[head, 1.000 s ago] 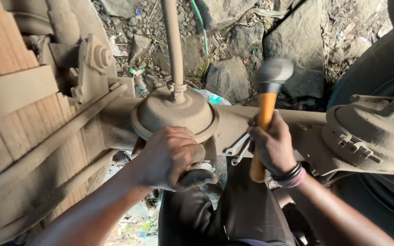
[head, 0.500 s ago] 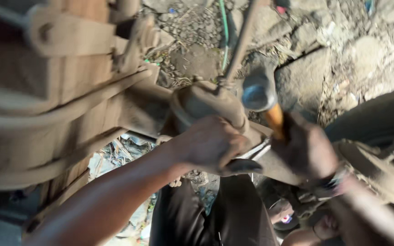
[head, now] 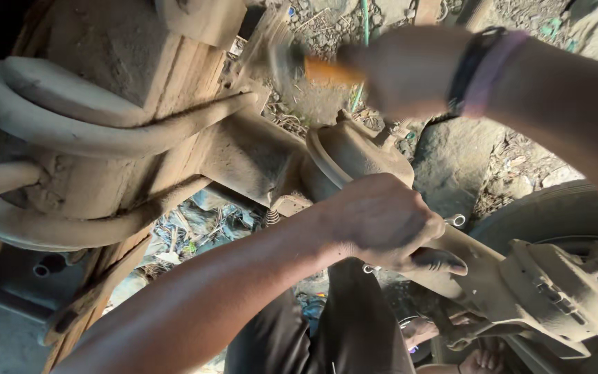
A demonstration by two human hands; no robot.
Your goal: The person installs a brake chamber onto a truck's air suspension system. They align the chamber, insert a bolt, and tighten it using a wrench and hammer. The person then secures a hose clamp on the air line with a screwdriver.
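My right hand (head: 410, 66) is raised at the top of the view, blurred, gripping an orange-handled hammer (head: 323, 71) whose head is a grey blur to the left. There are dark and purple bands on that wrist. Lower down, my left hand (head: 382, 221) is closed around a dark metal piece (head: 441, 261) held against the dusty axle beam (head: 257, 156). It sits just below a round flange (head: 354, 152). What the dark piece is stays unclear.
A thick dusty coil spring (head: 70, 131) fills the left side. A tyre (head: 562, 215) and a brake assembly (head: 562, 291) stand at the right. Rocks (head: 451, 166) and litter cover the ground behind. A spanner's ring end (head: 457, 220) pokes out by the axle. My dark trousers (head: 354, 325) are below.
The view has swung left and closer. My right hand has lifted the hammer up and away from the flange. My left hand has stayed on the axle.
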